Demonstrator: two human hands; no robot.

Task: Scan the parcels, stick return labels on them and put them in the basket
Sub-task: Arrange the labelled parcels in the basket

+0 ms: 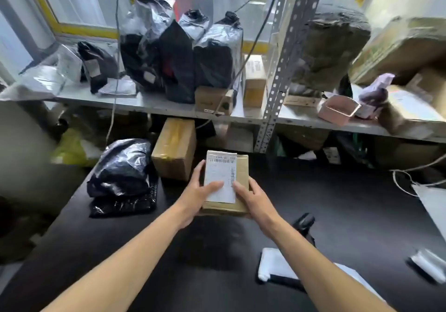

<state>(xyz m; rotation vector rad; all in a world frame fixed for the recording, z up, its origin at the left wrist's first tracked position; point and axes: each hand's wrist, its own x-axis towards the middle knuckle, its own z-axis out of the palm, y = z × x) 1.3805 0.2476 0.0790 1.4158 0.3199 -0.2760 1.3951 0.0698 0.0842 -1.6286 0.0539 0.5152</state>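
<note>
You hold a small cardboard parcel (242, 191) between both hands above the black table (337, 203), lifted clear of it so the top face tilts up toward you. Your left hand (195, 198) cups the left edge with the thumb laid on the white label (220, 178); your right hand (255, 200) clamps the right edge, thumb pressing the label near its barcode. Both grips are closed on the box, and the thumbs sit where they do probably to smooth the label flat, so it looks like the sticking step.

The label overhangs the far edge slightly (whether it is fully stuck down I cannot tell). A dark scanner-like device (304, 222) lies just right of your right forearm, within easy reach. More work waits: a brown box (173, 149) and black poly bags (123, 169) sit to the left on the table. No basket is in view.
</note>
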